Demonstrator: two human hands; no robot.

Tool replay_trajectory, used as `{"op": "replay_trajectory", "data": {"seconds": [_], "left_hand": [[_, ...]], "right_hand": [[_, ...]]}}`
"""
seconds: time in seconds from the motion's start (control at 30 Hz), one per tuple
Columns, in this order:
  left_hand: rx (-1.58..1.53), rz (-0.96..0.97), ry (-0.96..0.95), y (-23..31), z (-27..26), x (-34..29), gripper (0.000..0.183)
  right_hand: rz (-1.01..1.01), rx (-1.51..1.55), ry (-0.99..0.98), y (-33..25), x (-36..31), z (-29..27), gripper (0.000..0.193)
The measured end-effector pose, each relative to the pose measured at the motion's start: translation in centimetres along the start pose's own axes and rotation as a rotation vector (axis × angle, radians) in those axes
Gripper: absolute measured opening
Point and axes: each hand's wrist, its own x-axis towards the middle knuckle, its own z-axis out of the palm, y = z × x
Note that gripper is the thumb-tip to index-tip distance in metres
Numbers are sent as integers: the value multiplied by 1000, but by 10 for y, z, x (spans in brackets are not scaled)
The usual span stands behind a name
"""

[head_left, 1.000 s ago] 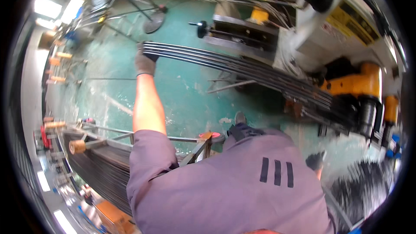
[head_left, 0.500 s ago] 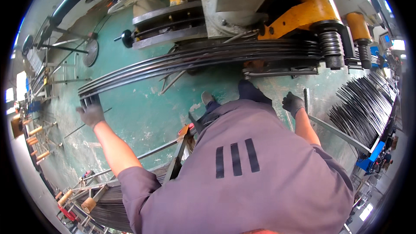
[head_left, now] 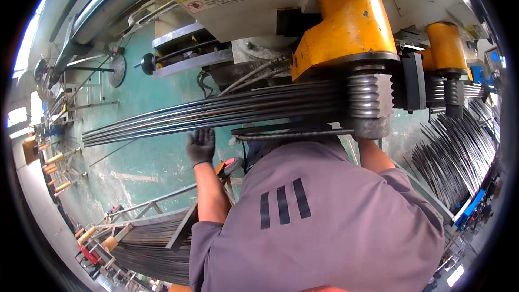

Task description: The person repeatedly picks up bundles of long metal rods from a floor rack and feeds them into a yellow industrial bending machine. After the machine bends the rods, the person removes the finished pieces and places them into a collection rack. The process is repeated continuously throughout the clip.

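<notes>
My left hand [head_left: 201, 147], in a dark glove, is open with its fingers stretched toward the near edge of a row of long dark metal rods [head_left: 216, 111]. Its fingertips are close below the lowest rod; whether they touch it I cannot tell. The rods run from the left into a machine, past a grooved steel roller [head_left: 367, 97] under an orange housing [head_left: 351, 21]. My right forearm [head_left: 374, 156] reaches up to the underside of that roller, which hides my right hand.
A metal bar with a coiled spring [head_left: 292, 136] lies in front of my body. A second orange housing [head_left: 446, 46] stands farther right. Bundles of dark rods lie on racks at right [head_left: 454, 157] and lower left [head_left: 151, 249]. A round plate stand [head_left: 117, 70] is at far left.
My left hand has left the rods' far-left ends and come right, toward my body. My right hand has passed out of sight behind the roller. The machine now appears closer.
</notes>
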Motion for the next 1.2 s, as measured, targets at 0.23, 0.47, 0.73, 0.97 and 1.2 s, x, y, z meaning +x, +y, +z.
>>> {"op": "replay_trajectory", "data": {"seconds": [0.23,0.47,0.73,0.97,1.2], "left_hand": [[250,-86,-198,-66,43,-36,43],[847,365,-586,-29,7,12,55],[213,-11,-503,1,70,-41,56],[141,11,-654,7,104,-80,57],[77,191,-1008,5,143,-155,58]], "right_hand": [[-91,28,63,-11,8,-46,17],[0,309,101,38,-12,0,17],[61,495,361,53,-102,16,30],[-251,899,594,-6,-129,-34,29],[-747,1617,162,-100,-108,-105,33]]}}
